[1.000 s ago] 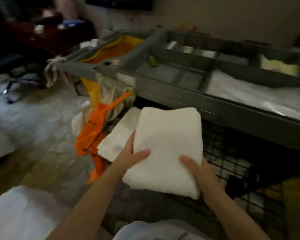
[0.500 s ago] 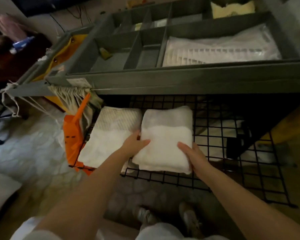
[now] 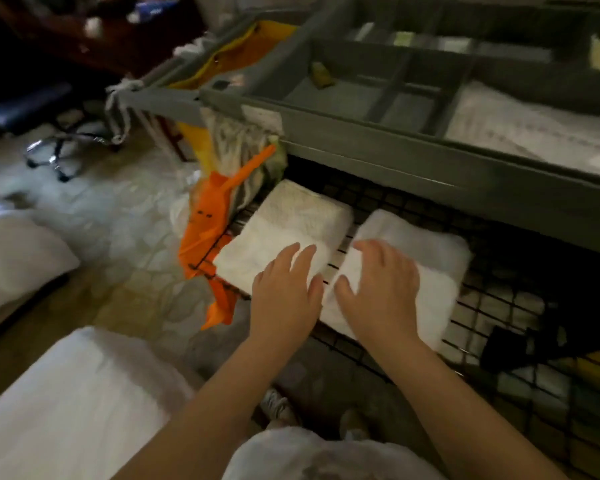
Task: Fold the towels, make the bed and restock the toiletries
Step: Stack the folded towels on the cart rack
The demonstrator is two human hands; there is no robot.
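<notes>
Two folded white towels and two bare hands at one grey housekeeping cart.

Counted: two towels, the left towel and the right towel, on one black wire shelf. Two hands, the left grip and the right grip, each with fingers spread flat. One grey divided tray on top, its compartments too blurred to count. One small yellow-green item in a compartment. One yellow bag. One orange plastic piece. One wheeled chair base. Two shoes, the left shoe and the right shoe.
</notes>
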